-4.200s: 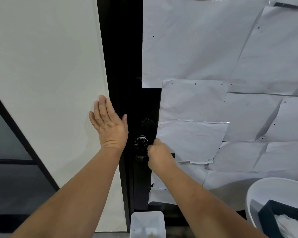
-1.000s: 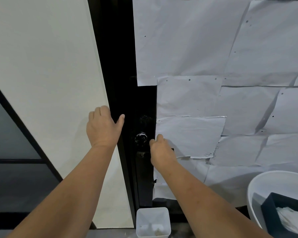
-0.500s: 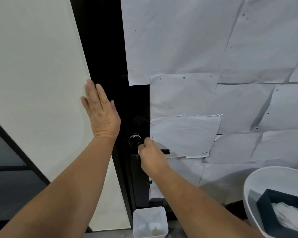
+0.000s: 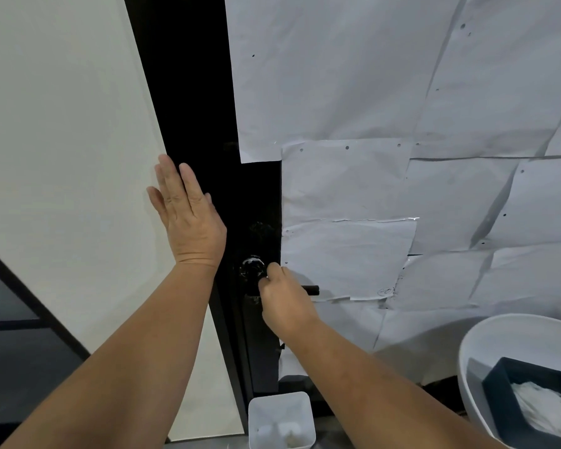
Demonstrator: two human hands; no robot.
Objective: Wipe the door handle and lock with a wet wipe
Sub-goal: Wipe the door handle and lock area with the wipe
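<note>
A black door stands between a white wall on the left and a paper-covered panel on the right. Its round lock shows white smears. The black lever handle pokes out to the right from behind my right hand. That hand is curled, with a small bit of white wet wipe showing at its fingertips, pressed against the lock's lower right. My left hand lies flat with straight fingers on the door's left edge, above and left of the lock.
A small white square bin stands on the floor below the handle. At the lower right a white round tub holds a dark blue box with white wipes. Overlapping white paper sheets cover the right side.
My left hand went from curled at the door edge to flat with straight fingers. My right hand shifted left from the handle onto the lock with the wipe.
</note>
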